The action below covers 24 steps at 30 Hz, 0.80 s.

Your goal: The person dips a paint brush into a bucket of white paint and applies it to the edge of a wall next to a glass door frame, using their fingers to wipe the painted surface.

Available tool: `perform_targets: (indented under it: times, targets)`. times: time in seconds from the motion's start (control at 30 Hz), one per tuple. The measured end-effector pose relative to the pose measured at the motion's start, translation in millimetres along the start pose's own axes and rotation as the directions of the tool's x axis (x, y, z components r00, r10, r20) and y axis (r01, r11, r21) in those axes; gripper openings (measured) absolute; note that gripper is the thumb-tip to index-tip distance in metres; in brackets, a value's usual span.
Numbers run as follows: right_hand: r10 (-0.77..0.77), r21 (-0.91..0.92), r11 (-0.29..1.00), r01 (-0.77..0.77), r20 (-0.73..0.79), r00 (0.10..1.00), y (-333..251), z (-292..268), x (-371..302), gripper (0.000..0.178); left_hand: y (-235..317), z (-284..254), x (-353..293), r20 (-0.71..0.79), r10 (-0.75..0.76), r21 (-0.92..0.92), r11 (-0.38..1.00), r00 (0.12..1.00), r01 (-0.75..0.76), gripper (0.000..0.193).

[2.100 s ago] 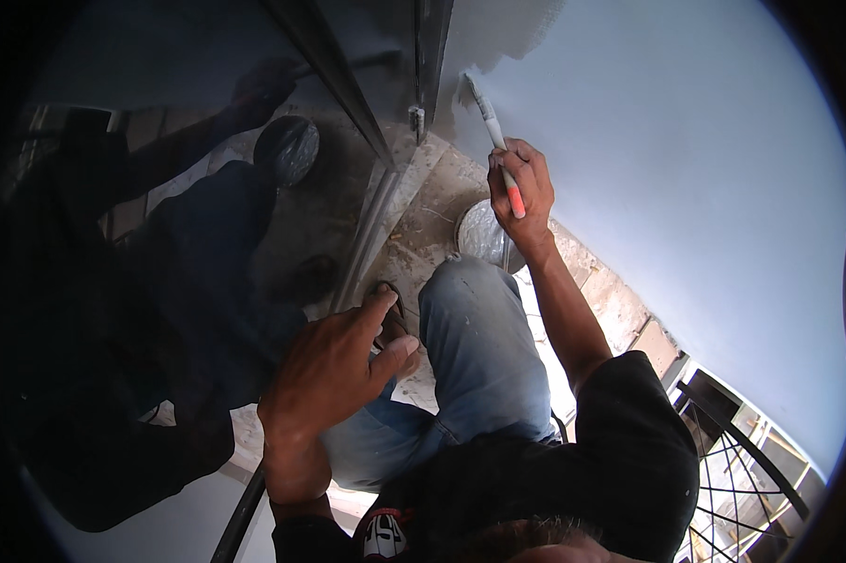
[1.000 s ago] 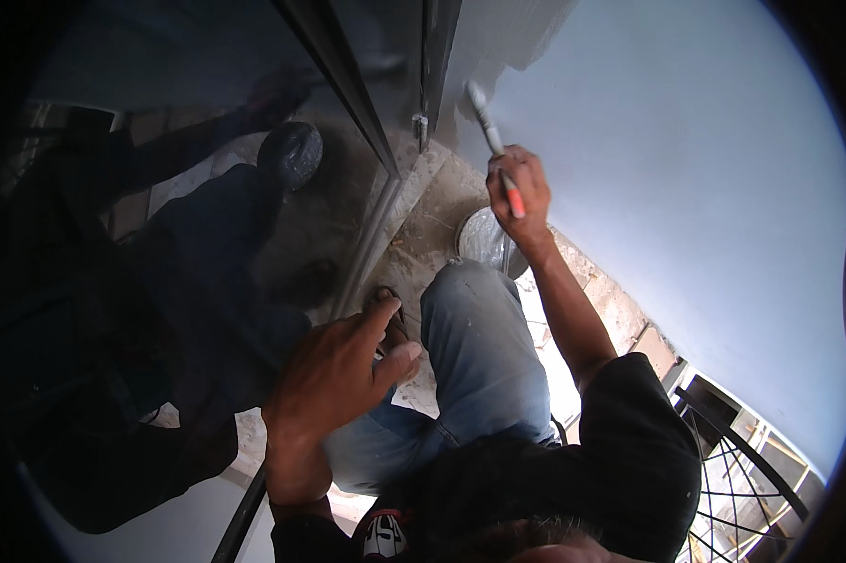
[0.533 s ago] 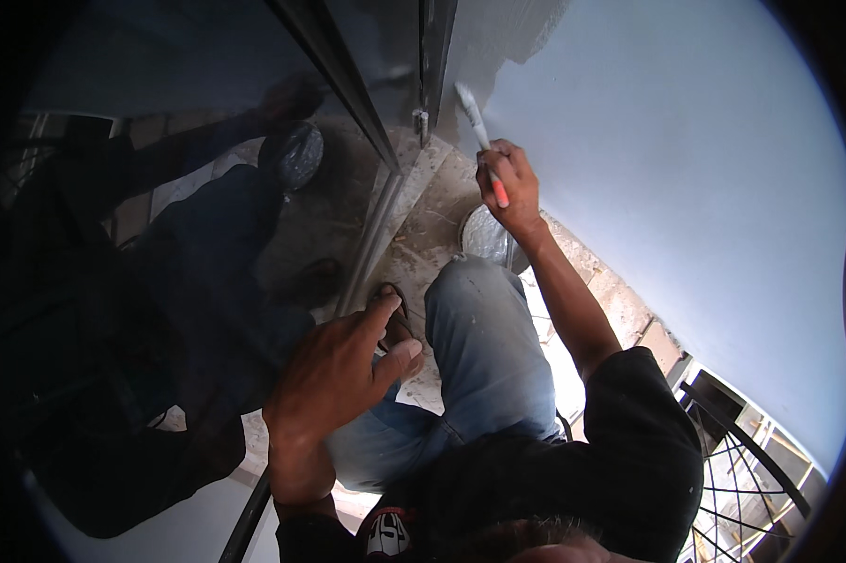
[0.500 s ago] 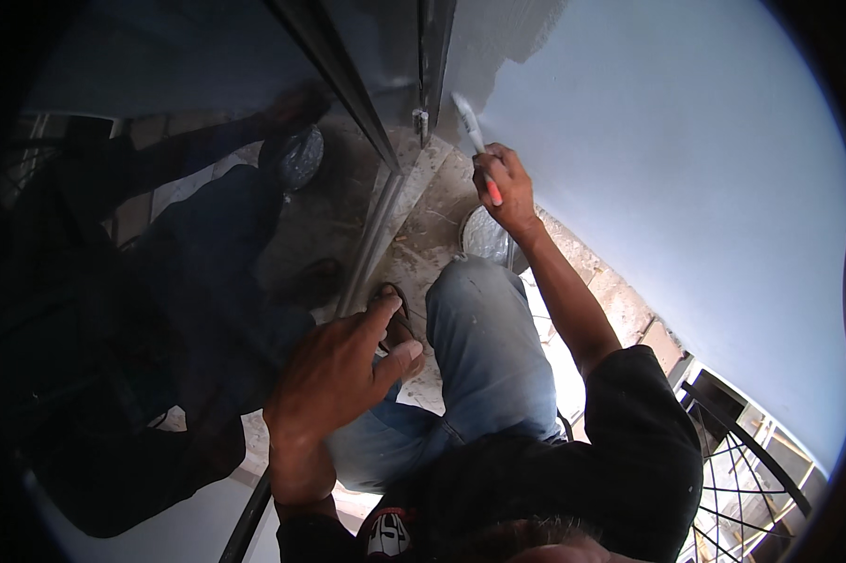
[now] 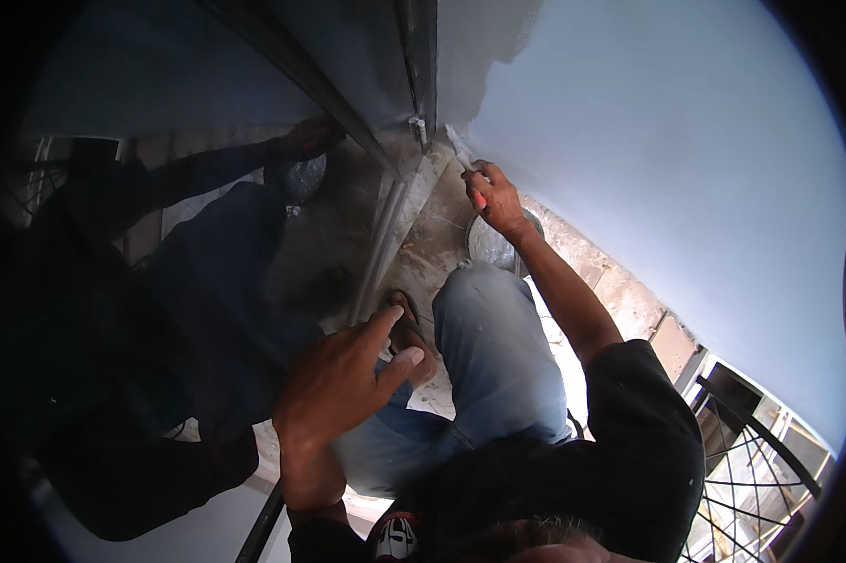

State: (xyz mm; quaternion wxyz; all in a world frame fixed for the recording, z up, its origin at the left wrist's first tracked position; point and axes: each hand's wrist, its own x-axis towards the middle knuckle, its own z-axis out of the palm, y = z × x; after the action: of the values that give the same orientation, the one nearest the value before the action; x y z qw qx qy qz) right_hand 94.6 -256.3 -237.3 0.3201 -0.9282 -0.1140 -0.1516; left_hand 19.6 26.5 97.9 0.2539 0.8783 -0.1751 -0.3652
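Note:
In my right hand (image 5: 496,199) is a paintbrush (image 5: 460,150) with a pale head and a red handle end. Its bristles lie against the bottom of the wall (image 5: 648,122), close beside the dark metal frame (image 5: 423,66). A darker grey patch (image 5: 484,42) covers the wall next to that frame; the rest is pale blue-grey. My left hand (image 5: 339,385) hovers over my bent leg, thumb and fingers apart, holding nothing. Below my right hand, a round tub (image 5: 493,242) lined with shiny wrapping stands on the floor, partly hidden by my knee.
To the left a dark glass panel (image 5: 226,253) mirrors my arm and the tub. A metal floor track (image 5: 381,239) runs along its foot. My sandalled foot (image 5: 406,319) rests on the stained floor (image 5: 442,220). A spoked wheel (image 5: 751,450) stands behind at the lower right.
My right hand has moved the paintbrush slightly down and left, lower on the wall near the frame's foot. My left hand stays spread; the view has shifted a little.

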Motion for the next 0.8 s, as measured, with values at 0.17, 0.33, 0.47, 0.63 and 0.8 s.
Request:
perform_targets:
  times: [0.17, 0.33, 0.47, 0.63, 0.8]
  targets:
    - [-0.042, -0.04, 0.998, 0.047, 0.111, 0.993, 11.8, 12.1, 3.4, 0.031, 1.9, 1.9, 1.2, -0.001, 0.016, -0.006, 1.0, 1.0, -0.016, 0.06]
    - [-0.06, -0.035, 0.998, 0.058, -0.048, 0.997, -31.4, -37.4, 27.6, 0.041, -3.2, 2.9, 1.9, -0.019, 0.009, -0.043, 0.999, 1.0, -0.01, 0.058]
    - [-0.052, -0.019, 0.999, 0.05, -0.18, 0.982, -70.3, -78.8, 26.7, 0.04, -0.3, 5.3, 0.7, -0.073, 0.043, -0.037, 0.998, 0.996, -0.046, 0.055]
    - [-0.042, -0.024, 0.999, 0.04, -0.093, 0.995, -37.8, -58.5, 25.8, 0.037, -0.3, 8.4, 5.3, -0.092, 0.087, -0.02, 0.996, 0.992, -0.09, 0.056]
    - [-0.215, -0.056, 0.976, 0.21, -0.384, 0.898, -99.6, -136.7, 67.4, 0.036, 2.7, 8.1, 5.5, -0.075, 0.043, -0.073, 0.996, 0.996, -0.048, 0.055]
